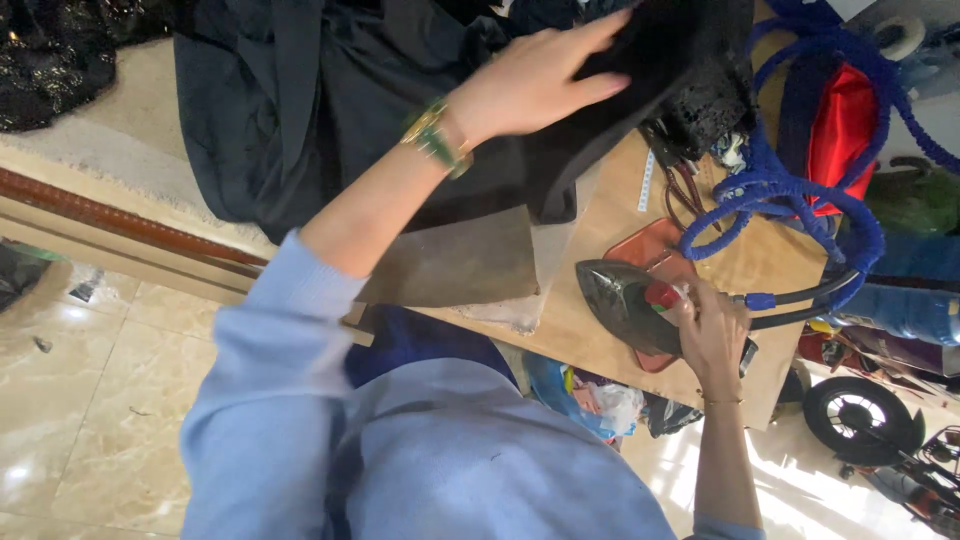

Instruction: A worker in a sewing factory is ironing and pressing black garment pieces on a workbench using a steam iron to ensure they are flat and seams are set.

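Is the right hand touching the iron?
Touching. The head view shows the right hand wrapped around the handle of the iron, with no gap between them.

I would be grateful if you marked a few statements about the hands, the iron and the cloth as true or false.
1. The right hand grips the iron. True.
2. The left hand lies flat on the dark fabric. True.
3. The iron is pressing the dark fabric. False: it sits on a reddish rest, apart from the fabric.
4. The iron's hose is yellow. False: it is blue.
5. The left wrist is bare. False: it wears a green watch.
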